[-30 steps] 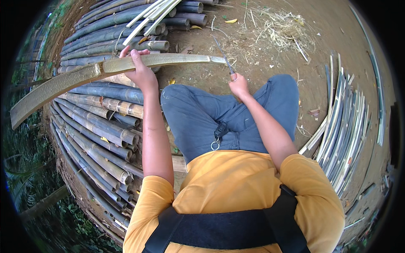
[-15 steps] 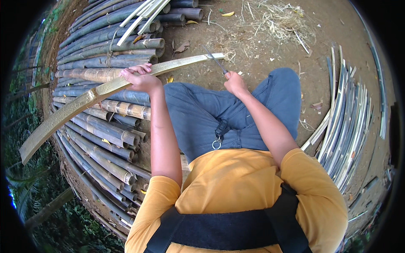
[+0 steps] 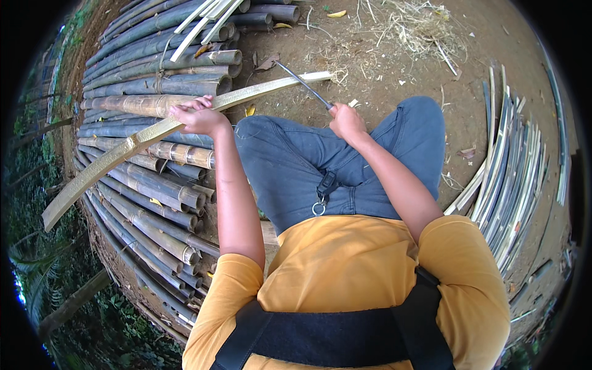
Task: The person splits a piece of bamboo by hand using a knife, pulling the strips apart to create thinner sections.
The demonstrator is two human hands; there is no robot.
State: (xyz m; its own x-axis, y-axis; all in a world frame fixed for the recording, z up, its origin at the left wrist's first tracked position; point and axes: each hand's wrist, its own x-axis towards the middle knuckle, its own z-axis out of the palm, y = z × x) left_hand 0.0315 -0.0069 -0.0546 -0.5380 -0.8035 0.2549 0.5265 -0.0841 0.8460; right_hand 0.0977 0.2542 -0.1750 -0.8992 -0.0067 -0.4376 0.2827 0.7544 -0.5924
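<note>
A long pale split bamboo strip slants from the lower left up to a narrow end in front of my knees. My left hand is closed around its middle. In my right hand is a knife, its handle hidden in my fist. The thin dark knife blade points up and left, crossing the strip near its far end. Whether the edge touches the strip I cannot tell.
Stacked bamboo poles fill the left side, with pale split strips lying on top. A heap of shavings rests on the dirt ahead. At the right lies a bundle of thin bamboo strips. My crossed legs are below the strip.
The knife blade has swung to point further left and shows more of its length. The near end of the bamboo strip has shifted slightly right and up, with my left hand still around it.
</note>
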